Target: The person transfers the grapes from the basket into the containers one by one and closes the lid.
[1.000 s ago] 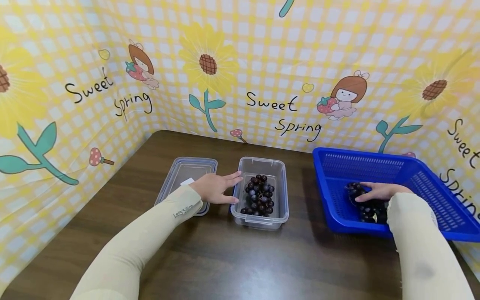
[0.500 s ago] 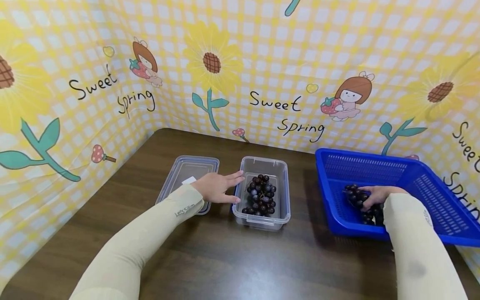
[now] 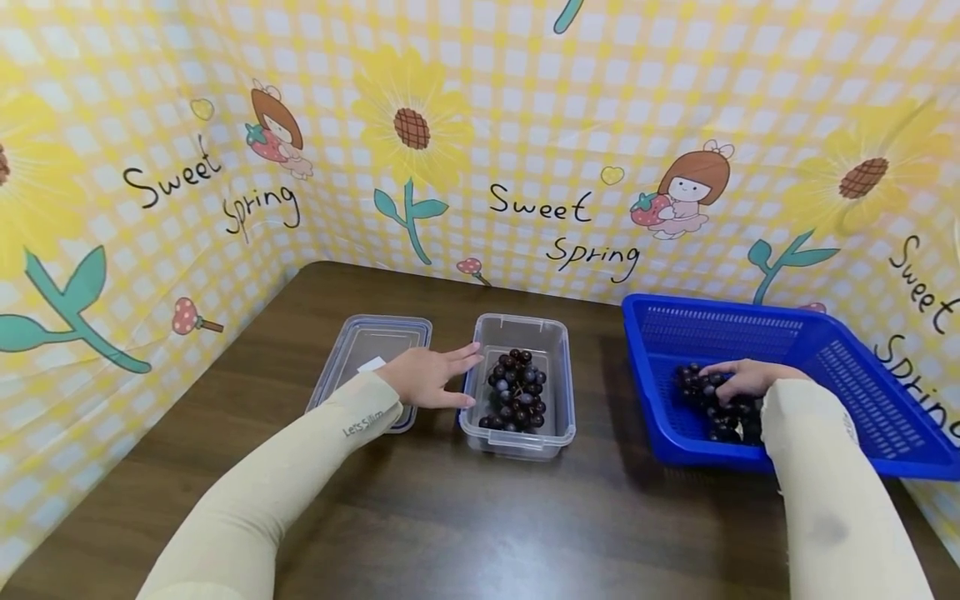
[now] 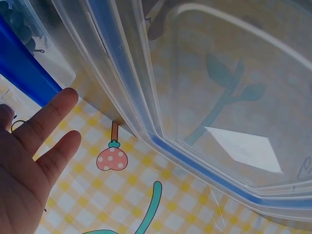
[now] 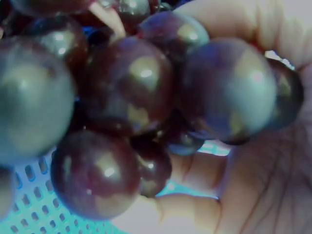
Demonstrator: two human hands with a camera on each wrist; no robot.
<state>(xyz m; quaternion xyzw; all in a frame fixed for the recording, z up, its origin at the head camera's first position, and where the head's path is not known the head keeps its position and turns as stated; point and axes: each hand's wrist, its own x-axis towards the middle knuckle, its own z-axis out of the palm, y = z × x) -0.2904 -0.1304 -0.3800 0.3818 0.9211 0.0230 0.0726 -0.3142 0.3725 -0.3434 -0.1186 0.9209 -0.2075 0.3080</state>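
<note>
My left hand [image 3: 431, 379] has its fingers spread, with the fingertips right at the left rim of a clear plastic container [image 3: 517, 443]. A bunch of dark grapes [image 3: 519, 387] lies inside that container. In the left wrist view the fingers of the left hand [image 4: 29, 165] are extended, apart from a clear lid [image 4: 219, 92] with a blue seal. My right hand [image 3: 750, 379] reaches into a blue basket [image 3: 708, 454] and grips dark grapes [image 3: 693, 382]. In the right wrist view, its fingers curl behind and beneath the grapes [image 5: 126, 87].
The lid [image 3: 386, 333] lies flat on the brown wooden table [image 3: 420, 517], left of the container and partly under the left forearm. A yellow checked cloth [image 3: 480, 125] with flower prints rises behind and beside the table. The basket stands near the right side.
The right hand's fingers have drawn in around the grapes, which have shifted slightly left within the basket. The left hand stays at the container's rim.
</note>
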